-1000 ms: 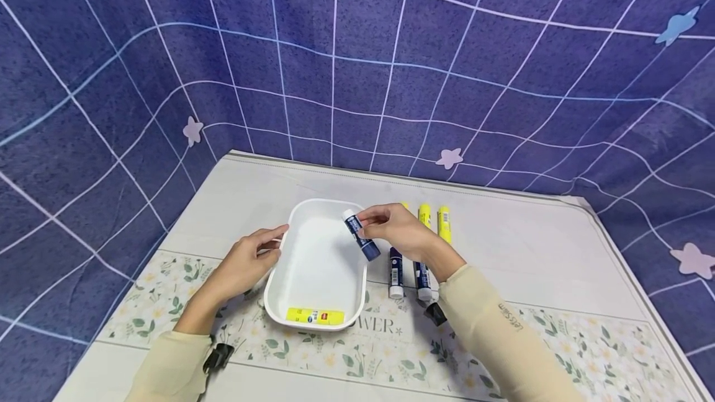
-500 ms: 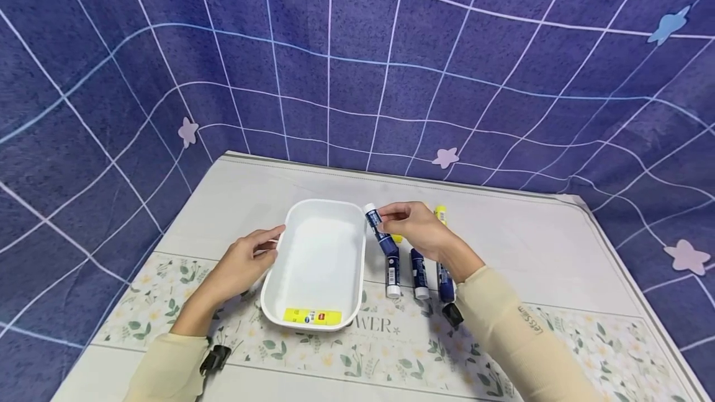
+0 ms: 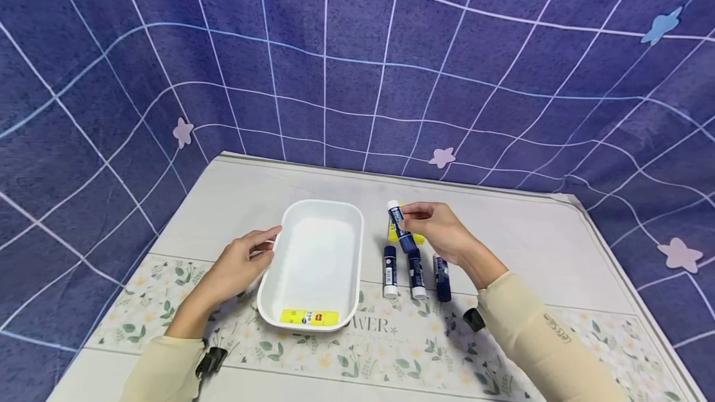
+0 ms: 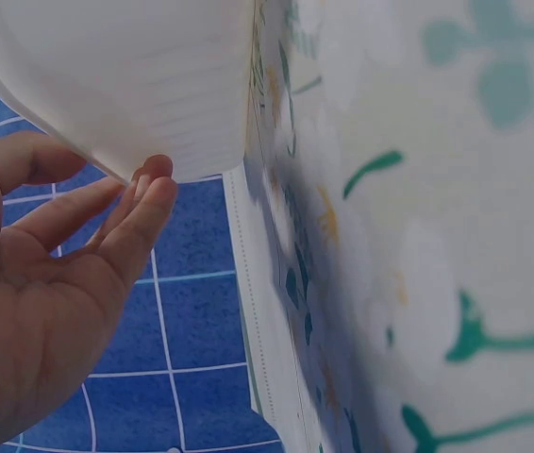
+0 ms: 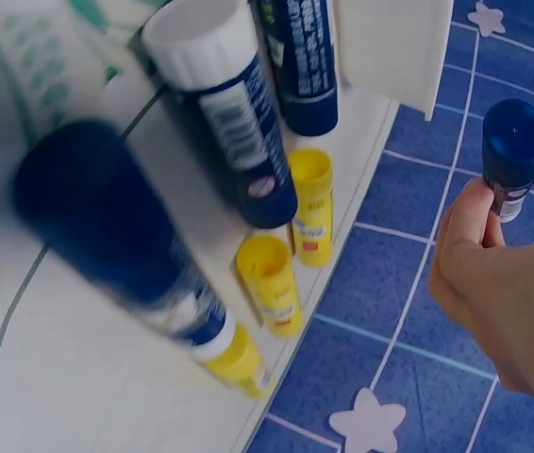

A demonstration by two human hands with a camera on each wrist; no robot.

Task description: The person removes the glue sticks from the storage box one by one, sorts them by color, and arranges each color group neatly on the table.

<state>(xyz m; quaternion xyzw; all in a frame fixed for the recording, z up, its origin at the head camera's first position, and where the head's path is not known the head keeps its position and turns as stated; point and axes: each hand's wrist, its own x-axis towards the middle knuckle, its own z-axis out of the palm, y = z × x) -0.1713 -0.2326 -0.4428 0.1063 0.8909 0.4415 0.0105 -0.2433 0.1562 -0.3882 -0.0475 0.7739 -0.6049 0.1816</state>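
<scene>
My right hand (image 3: pixel 447 233) pinches a dark blue glue stick (image 3: pixel 401 228) with a white end, tilted, between thumb and fingertips. In the right wrist view its rounded dark blue end (image 5: pixel 514 132) faces the camera. Under it in the head view are yellow glue sticks (image 3: pixel 418 238), partly covered. Nearer me, dark blue glue sticks (image 3: pixel 390 273) lie side by side in a row. My left hand (image 3: pixel 237 265) touches the left rim of a white tray (image 3: pixel 320 247), fingertips (image 4: pixel 158 168) right at its edge. A yellow glue stick (image 3: pixel 309 317) lies inside along the tray's near end.
The tray and glue sticks are on a white table (image 3: pixel 503 241) with a printed flower band (image 3: pixel 313 358). A purple-blue curtain (image 3: pixel 357 79) with grid lines and stars hangs behind the table and around its sides.
My right hand has carried the blue glue stick rightward, from the tray's right edge to over the yellow glue sticks. My left hand stays at the tray's rim.
</scene>
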